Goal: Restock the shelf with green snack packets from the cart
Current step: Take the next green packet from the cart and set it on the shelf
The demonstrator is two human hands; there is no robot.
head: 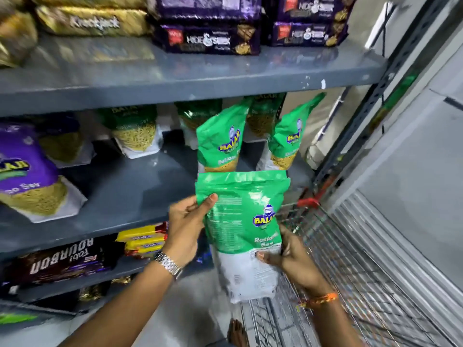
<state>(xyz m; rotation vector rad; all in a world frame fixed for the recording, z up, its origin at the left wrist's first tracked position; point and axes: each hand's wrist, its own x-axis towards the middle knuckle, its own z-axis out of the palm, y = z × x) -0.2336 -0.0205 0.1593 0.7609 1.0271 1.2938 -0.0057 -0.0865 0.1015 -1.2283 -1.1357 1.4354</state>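
Note:
Both hands hold one green snack packet (241, 221) upright in front of the middle shelf (130, 196). My left hand (186, 227) grips its upper left edge, thumb on the front. My right hand (292, 259) pinches its lower right side at the white bottom part. Several more green packets (219, 144) stand on that shelf behind it, some at the back (135, 128) and one at the right (288, 141). The wire cart (350, 271) lies below and right of the packet, and its visible part holds nothing I can make out.
Purple packets (22, 166) stand at the shelf's left. Gold and purple biscuit packs (205, 38) fill the shelf above. Brown and yellow packs (142, 240) lie on the shelf below. A grey shelf upright (363, 116) and a white cabinet wall (413, 171) are at the right.

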